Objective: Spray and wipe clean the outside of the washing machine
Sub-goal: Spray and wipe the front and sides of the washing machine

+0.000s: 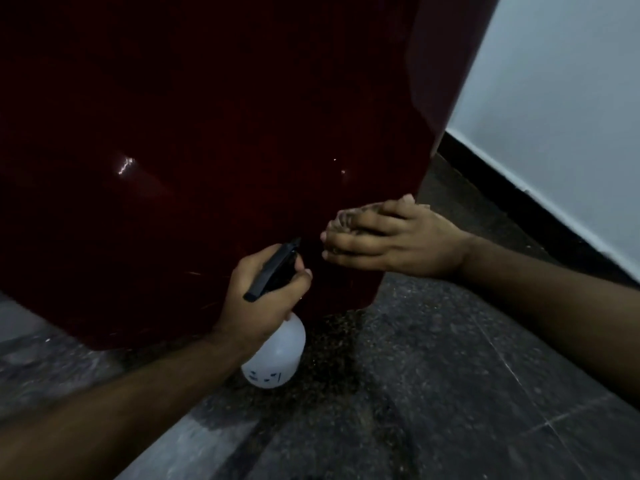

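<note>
Left hand [266,296] grasps white plastic spray bottle [275,355], black nozzle aimed at dark red glossy washing machine [207,150] standing on speckled floor [450,375]. Right hand [391,237], fingers [337,235] extended, presses patterned cloth [349,216] near lower corner, for wiping.

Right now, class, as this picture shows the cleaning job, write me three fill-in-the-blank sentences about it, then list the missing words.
1. The left hand grips a white plastic spray bottle with a ____ nozzle head.
2. The right hand presses a patterned cloth against the dark ____ washing machine panel.
3. The bottle's nozzle points toward the ____.

Missing words: black; red; machine
</note>
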Demonstrator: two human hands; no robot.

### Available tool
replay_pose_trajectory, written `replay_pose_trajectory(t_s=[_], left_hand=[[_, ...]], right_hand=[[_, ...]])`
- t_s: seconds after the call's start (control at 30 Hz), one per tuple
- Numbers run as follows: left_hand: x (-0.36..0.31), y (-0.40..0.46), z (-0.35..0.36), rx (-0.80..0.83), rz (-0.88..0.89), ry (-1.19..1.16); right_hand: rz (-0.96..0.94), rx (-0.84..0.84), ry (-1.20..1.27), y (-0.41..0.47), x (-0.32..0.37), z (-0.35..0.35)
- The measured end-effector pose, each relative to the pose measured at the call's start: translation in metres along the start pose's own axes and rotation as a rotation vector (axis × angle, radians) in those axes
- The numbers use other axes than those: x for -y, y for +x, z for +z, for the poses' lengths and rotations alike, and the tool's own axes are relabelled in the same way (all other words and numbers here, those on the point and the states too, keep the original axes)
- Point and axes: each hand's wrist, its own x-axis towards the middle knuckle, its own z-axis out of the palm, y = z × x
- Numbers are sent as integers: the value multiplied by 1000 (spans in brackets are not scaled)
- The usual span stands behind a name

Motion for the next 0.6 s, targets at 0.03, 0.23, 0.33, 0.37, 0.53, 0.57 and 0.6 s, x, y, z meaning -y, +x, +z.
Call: replay_pose_trajectory(t_s=[0.03,0.23,0.33,0.37,0.53,0.57,0.6], left_hand=[[-1,-1,4,17,2,7],[-10,2,33,80,2,10],[-14,6,43,87,-3,8],[-14,7,44,76,-16,3],[-16,2,42,54,-99,11],[-13,-3,38,46,-125,19],[-11,-4,37,33,-141,26]], right_hand=[[-13,31,-13,-13,-2,1],[295,-36,41,-37,-34,-8],[364,-65,146,-17,-27,-13],[311,-48,169,-13,-17,-9],[21,139,159,-32,5,-4],[35,114,137,-31,4,-7],[72,98,127,-28,-1,-12]])
